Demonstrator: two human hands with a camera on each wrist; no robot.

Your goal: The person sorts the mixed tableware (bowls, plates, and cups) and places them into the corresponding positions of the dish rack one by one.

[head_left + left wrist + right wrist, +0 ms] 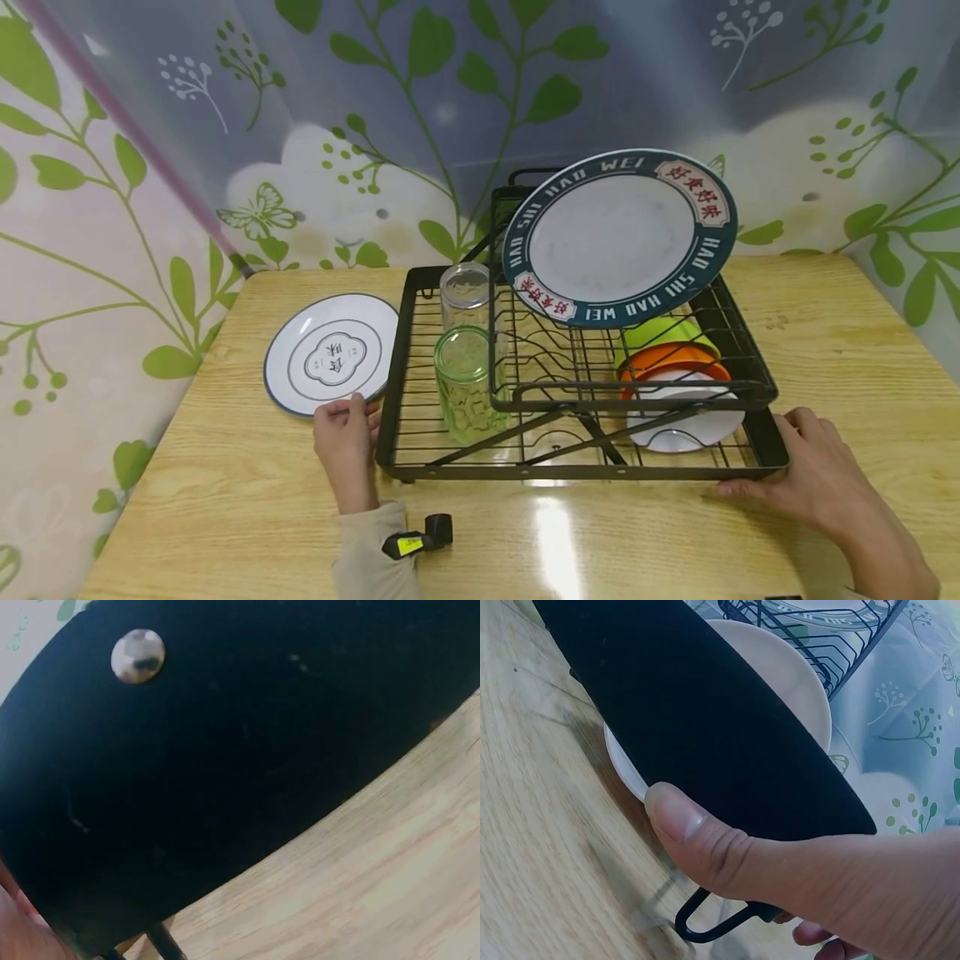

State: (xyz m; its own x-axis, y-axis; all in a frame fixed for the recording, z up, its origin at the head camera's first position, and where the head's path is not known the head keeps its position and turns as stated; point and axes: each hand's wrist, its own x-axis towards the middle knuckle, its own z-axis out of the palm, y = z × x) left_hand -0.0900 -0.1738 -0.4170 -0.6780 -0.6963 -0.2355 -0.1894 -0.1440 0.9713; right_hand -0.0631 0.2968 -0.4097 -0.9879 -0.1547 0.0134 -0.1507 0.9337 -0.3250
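A black two-tier dish rack point(480, 472) stands in the middle of the table. My right hand point(813, 467) grips its right front corner, and in the right wrist view the thumb point(697, 832) presses on the black front panel. At the left end my left hand point(347, 433) holds the rack's side with curled fingers; they are partly hidden. In the left wrist view the riveted black panel point(225, 750) fills most of the picture. The upper tier carries a green-rimmed plate point(611, 237), tilted. Below are a green glass point(468, 383), a clear glass point(463, 292) and bowls point(675, 362).
A white plate point(333, 354) with a blue rim lies on the wooden table point(225, 475), close to the rack's left side and my left hand. Behind the table hangs a leaf-patterned covering point(420, 108); another patterned surface rises at the left.
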